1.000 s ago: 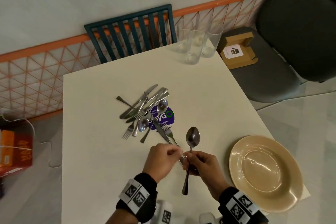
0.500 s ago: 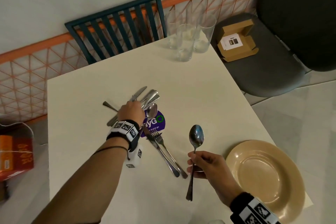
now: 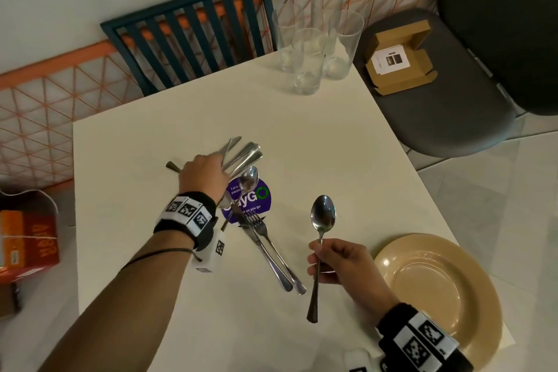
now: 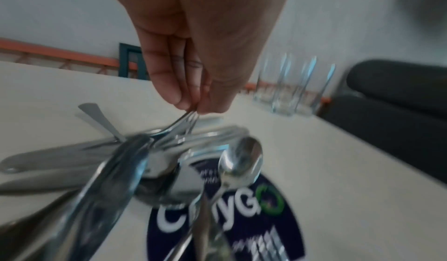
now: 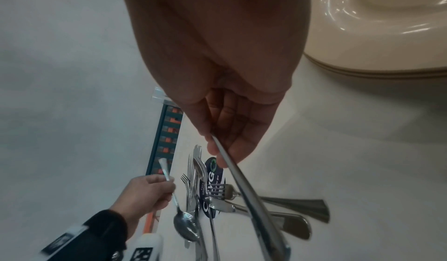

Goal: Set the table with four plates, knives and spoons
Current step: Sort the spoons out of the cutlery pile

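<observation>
- Since a second earlier, the left hand [image 3: 203, 174] had left the right one and reached out to the cutlery pile [image 3: 241, 157] at mid-table.
- Its fingers pinched a piece there; the right wrist view suggested a spoon held by the handle, the left wrist view fork tines at the fingertips, so which piece I could not tell.
- Just right of the pile, a knife [image 3: 265, 254] and fork [image 3: 276, 251] lay side by side, touching, across the purple sticker [image 3: 256, 199].
- The right hand [image 3: 341, 263] gripped a spoon [image 3: 323, 217] by its handle, bowl up, clear of the table.
- One tan plate [image 3: 437, 284] sat at the near right corner; no other plates were visible.
- Judged step: gathering cutlery for the first setting. Next, a knife needed lifting free of the tangle without dragging its neighbours.
</observation>
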